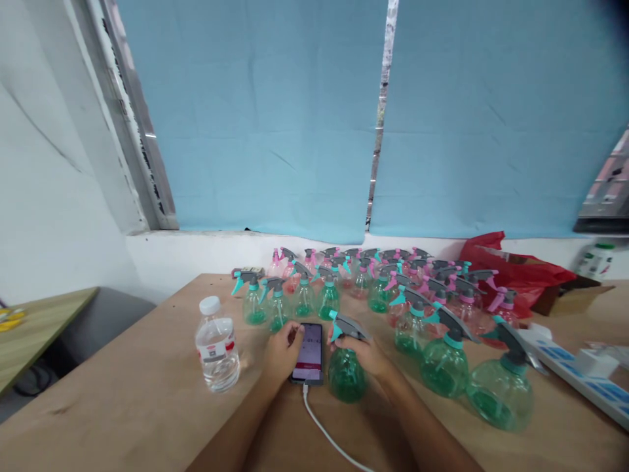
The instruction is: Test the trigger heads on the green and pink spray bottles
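My right hand (366,351) is closed around the neck and spray head of a green spray bottle (346,379) that stands on the table. This bottle has a grey head with a turquoise nozzle pointing left. Just left of it lies a phone (309,354) with its screen lit and a white cable (324,429) plugged into its lower end. My left hand (285,351) rests at the phone's left edge with curled fingers; whether they grip anything is hidden.
Several green spray bottles (445,367) and pink ones (466,311) crowd the back and right of the wooden table (142,393). A clear water bottle (219,357) stands at left. On the right are a power strip (570,367), a red plastic bag (515,269) and a cardboard box (570,298).
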Available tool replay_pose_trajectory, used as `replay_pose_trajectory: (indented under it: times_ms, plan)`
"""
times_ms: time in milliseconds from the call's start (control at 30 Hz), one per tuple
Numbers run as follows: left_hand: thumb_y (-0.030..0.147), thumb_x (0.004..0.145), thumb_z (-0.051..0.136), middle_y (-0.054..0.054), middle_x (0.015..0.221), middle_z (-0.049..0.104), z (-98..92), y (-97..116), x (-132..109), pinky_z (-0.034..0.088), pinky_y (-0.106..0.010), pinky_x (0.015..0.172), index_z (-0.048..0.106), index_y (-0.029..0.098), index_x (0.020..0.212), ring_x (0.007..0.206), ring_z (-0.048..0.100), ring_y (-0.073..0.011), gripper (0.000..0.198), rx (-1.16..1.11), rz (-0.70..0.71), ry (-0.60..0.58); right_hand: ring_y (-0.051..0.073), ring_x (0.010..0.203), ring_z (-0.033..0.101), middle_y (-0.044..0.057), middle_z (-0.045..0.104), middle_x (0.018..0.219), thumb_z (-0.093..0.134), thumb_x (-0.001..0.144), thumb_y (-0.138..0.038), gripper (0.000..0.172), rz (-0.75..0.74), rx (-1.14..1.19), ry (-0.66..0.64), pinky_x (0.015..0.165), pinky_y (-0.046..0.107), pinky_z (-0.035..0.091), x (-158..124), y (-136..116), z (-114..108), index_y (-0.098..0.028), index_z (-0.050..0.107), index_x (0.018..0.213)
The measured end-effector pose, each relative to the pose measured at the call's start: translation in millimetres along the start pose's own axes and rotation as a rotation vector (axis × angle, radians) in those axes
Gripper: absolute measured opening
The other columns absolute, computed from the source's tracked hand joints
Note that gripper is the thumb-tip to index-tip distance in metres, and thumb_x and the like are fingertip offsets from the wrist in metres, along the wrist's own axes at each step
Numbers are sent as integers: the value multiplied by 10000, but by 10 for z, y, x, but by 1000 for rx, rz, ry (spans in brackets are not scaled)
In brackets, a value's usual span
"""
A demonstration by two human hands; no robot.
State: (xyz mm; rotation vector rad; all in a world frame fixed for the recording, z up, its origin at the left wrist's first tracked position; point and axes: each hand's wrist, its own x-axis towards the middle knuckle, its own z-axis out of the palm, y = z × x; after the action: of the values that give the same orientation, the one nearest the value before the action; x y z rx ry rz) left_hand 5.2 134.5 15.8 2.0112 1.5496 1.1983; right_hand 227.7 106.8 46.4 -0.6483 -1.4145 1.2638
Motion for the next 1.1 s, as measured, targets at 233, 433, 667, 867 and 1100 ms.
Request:
replay_pose_trajectory:
  times_ms: [233, 433, 667, 867, 1100]
  plan:
    - [471, 998, 467, 16, 703, 649, -15, 30, -6, 398, -253, 641, 671, 229, 916, 676, 627, -180, 327, 0, -13, -12, 230, 807, 667, 39, 713, 806, 672, 836, -359, 229, -48, -88, 10, 835, 363, 501, 13, 38, -67, -247, 778, 1004]
    - [455, 997, 478, 15, 702, 655, 2, 38, -6, 393, -250, 634, 682, 225, 923, 671, 624, -179, 316, -4, 2, -17, 191, 737, 605, 9, 683, 793, 646, 740, -262, 187, -82, -145, 71, 739, 323, 474, 33, 33, -17, -259, 758, 890]
    - [458, 1000, 478, 23, 684, 647, -8, 45, -15, 376, -245, 623, 686, 222, 929, 654, 617, -171, 322, 18, 14, -29, 210, 777, 613, 17, 687, 775, 617, 714, -256, 172, -104, -193, 64, 754, 333, 468, 53, 55, -28, -247, 744, 829]
    - [461, 997, 473, 22, 691, 644, 14, 6, -18, 390, -244, 630, 688, 225, 928, 662, 618, -169, 326, 25, 42, -26, 207, 758, 601, -10, 629, 700, 654, 740, -276, 265, -88, -209, 34, 744, 320, 470, 70, 165, -103, -258, 780, 973]
    - [443, 996, 479, 26, 692, 639, 7, 27, -21, 390, -243, 636, 681, 229, 915, 664, 620, -166, 304, 25, 32, -35, 201, 752, 600, 1, 655, 735, 629, 723, -245, 270, -114, -179, -8, 752, 329, 461, 59, 78, -44, -261, 777, 948]
